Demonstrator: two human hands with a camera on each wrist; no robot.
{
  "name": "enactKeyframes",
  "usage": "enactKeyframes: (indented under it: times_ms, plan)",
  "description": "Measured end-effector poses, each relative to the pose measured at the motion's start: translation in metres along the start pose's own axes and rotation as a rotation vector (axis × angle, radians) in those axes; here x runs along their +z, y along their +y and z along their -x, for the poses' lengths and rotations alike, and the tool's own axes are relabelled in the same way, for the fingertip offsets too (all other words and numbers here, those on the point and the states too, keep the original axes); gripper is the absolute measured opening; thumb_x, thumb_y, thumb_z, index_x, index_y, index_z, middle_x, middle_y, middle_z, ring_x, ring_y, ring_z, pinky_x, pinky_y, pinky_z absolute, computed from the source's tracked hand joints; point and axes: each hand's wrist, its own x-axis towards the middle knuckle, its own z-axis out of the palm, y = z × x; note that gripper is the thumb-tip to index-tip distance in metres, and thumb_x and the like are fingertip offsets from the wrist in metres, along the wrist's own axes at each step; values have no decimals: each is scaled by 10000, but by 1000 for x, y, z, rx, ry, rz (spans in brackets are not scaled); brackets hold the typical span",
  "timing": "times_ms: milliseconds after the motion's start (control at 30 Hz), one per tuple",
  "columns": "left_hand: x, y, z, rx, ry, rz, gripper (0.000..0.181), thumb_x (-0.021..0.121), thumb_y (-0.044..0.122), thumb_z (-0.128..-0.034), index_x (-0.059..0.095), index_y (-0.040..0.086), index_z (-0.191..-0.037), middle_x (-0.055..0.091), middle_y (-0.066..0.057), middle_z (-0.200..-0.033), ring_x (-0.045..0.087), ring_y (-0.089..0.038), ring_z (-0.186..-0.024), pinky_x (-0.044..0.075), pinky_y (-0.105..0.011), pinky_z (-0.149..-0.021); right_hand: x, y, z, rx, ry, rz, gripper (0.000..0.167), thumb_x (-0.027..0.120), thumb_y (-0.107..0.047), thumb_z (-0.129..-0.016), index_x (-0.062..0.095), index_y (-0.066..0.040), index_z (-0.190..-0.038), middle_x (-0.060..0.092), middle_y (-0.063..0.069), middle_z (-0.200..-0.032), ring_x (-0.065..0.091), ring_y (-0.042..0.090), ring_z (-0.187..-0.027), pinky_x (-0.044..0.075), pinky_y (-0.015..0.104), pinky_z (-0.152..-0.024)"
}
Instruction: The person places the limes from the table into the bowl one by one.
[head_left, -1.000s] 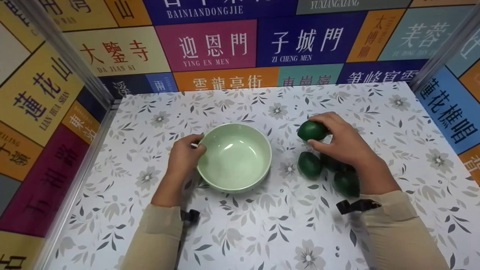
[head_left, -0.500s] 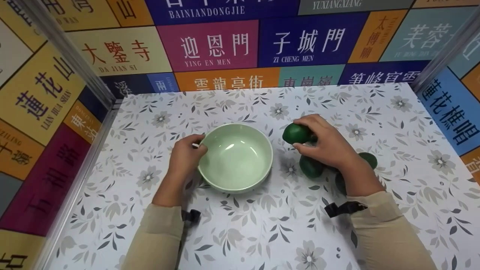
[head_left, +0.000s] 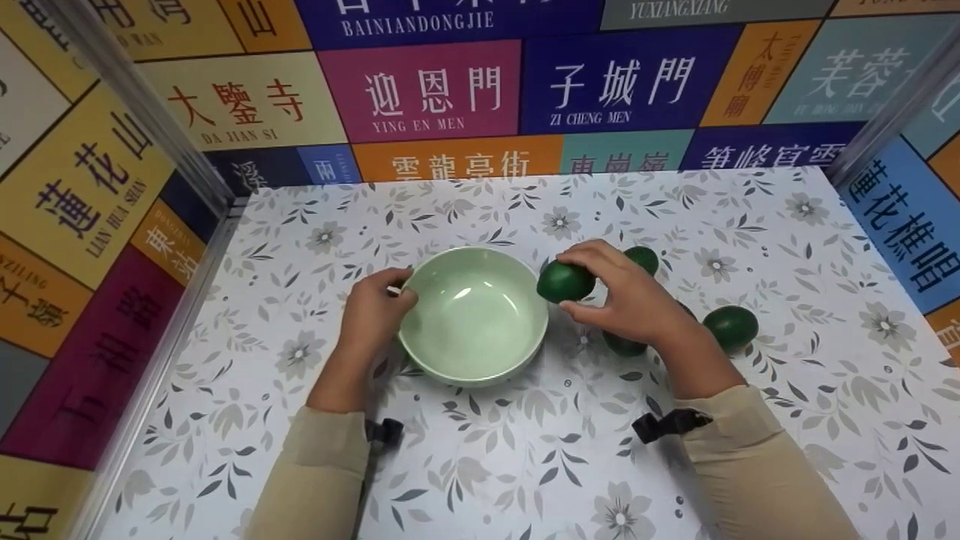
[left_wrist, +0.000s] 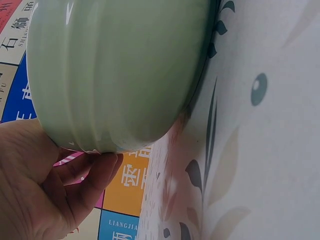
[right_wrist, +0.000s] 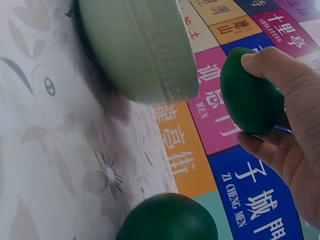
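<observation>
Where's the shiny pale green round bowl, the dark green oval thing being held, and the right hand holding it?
Shiny pale green round bowl (head_left: 472, 326), head view: bare inside bottom.
Held dark green oval thing (right_wrist: 249, 95), right wrist view: its side.
Right hand (head_left: 628, 300), head view: back of hand.

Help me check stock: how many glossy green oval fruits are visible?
4 clearly: held fruit in the right grip; far fruit and near fruit partly behind it; rightmost fruit beside the forearm. A dark sliver there may be another, mostly hidden.

Behind the bowl (head_left: 474, 322) I read "YING EN MEN" on a pink panel (head_left: 420, 91), "ZI CHENG MEN" on a blue panel (head_left: 628, 84).
</observation>
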Motion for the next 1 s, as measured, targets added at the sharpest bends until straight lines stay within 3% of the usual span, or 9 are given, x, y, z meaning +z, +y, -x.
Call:
enactKeyframes:
  times_ms: [500, 1000]
  plan:
    - [0, -2, -2, -5, -10, -11, 403, 647, 147, -923, 716, 127, -1320, 722, -93, -1184, 697, -234, -997, 585, -348, -772, 17, -10, -6, -61, -97, 32, 602, 842, -287, -851, 630, -144, -1396, 596, 61, -1402, 574, 249, -1310, 483, 449, -1112]
    - [0, -3, -3, 11, -3, -24, 414, 659, 155, -913, 717, 123, -1322, 729, -106, -1177, 701, -243, -986, 588, -359, -780, 30, -26, -17, -114, -226, 103, 567, 815, -349, -869, 637, -164, -1374, 606, 29, -1366, 595, 219, -1259, 513, 427, -1078]
